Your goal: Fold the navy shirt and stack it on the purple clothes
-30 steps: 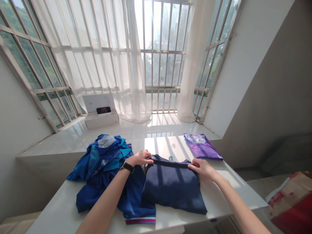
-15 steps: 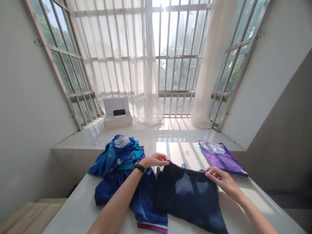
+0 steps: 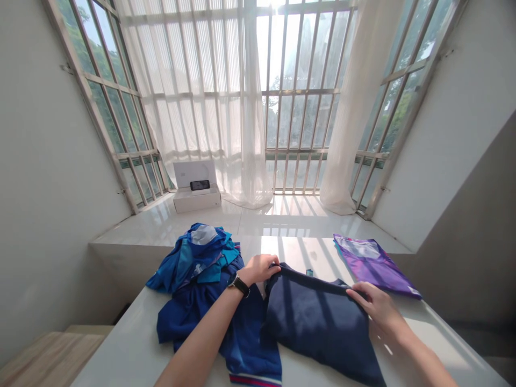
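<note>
A dark navy garment (image 3: 318, 317) lies partly folded on the white table, its far edge pinched between both hands. My left hand (image 3: 261, 267), with a watch at the wrist, is closed on the far left corner. Closed on the far right corner is my right hand (image 3: 373, 301). What kind of garment it is, I cannot tell. Left of it spreads a blue garment (image 3: 252, 333) with a red-and-white striped cuff or hem, partly covered by my left forearm. A heap of blue and teal clothing (image 3: 197, 255) rests on top of its far end.
A folded purple garment (image 3: 373, 263) lies at the right edge of the white table (image 3: 129, 333). On the window ledge stands an open white box (image 3: 197, 201) with a phone (image 3: 200, 185) on it. Sheer curtains (image 3: 338, 161) hang before the barred window. A wooden surface (image 3: 50, 357) shows at lower left.
The navy garment's far edge now shows a narrow band turned over between my hands. Both hands keep hold of it. The whole view has shifted slightly.
</note>
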Motion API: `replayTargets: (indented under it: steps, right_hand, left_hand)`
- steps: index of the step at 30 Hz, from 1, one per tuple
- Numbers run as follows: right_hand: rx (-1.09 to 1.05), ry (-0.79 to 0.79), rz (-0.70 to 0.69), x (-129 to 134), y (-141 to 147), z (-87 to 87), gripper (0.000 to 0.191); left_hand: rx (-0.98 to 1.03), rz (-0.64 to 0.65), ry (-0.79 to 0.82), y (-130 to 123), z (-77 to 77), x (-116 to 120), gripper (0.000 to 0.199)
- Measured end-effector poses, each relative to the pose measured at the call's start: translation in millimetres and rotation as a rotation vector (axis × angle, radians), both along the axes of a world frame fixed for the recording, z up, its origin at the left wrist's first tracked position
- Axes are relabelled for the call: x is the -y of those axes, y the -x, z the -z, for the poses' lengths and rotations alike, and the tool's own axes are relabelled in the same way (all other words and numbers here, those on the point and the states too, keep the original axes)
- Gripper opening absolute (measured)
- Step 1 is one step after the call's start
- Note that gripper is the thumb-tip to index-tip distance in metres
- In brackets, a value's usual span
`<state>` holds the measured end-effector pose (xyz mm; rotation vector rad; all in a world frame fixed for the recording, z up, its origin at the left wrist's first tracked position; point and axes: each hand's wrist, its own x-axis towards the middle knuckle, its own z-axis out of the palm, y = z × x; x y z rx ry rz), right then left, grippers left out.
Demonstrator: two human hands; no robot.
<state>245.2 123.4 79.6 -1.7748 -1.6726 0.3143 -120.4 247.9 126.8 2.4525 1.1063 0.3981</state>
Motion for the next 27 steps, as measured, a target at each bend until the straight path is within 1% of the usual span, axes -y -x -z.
replayTargets:
  steps: [3,5,7,8,10,11,13,14,16,18,21,23,27]
  right_hand:
    - [0.072,0.004,0.037,-2,2,8.9,0.05]
    - [0.132,-0.025,0.09,0,4,12.2,0.048]
    - [0.214,-0.121,0.138,5,9,11.4,0.049]
    - [0.256,-0.184,0.142,8,13,9.8,0.05]
    - [0.313,-0.275,0.108,15,26,5.8,0.048]
    - [0.328,-0.287,0.082,18,35,4.5,0.047]
    - [0.364,-0.258,0.034,22,54,5.9,0.047]
    - [0.397,-0.225,0.016,23,63,9.0,0.051]
    - [0.482,-0.139,0.013,23,75,19.9,0.064]
    - [0.54,-0.052,0.046,21,78,33.6,0.074]
    - [0.564,-0.002,0.091,19,73,49.5,0.079]
    - [0.573,-0.002,0.1,20,69,53.8,0.08]
    - [0.6,0.022,0.14,20,69,53.4,0.081]
  left_hand:
    - [-0.076,-0.048,-0.044,-6,3.9,4,0.02]
    - [-0.112,-0.084,-0.074,-8,4.4,8,0.02]
    - [-0.124,-0.119,-0.119,-9,1.2,17,0.021]
    - [-0.119,-0.132,-0.146,-11,-1.5,23,0.023]
    - [-0.092,-0.146,-0.196,-16,-6.4,40,0.028]
    - [-0.074,-0.138,-0.221,-20,-7.5,50,0.03]
    - [-0.044,-0.095,-0.262,-29,-4.8,68,0.036]
    - [-0.04,-0.069,-0.273,-34,-0.8,75,0.043]
    - [-0.056,-0.045,-0.248,-39,10.9,84,0.059]
    - [-0.076,-0.046,-0.179,-39,23.4,85,0.07]
    - [-0.068,-0.037,-0.117,-31,35.2,80,0.075]
    - [-0.063,-0.041,-0.108,-27,37.5,77,0.076]
    - [-0.051,-0.056,-0.079,-26,36.4,76,0.077]
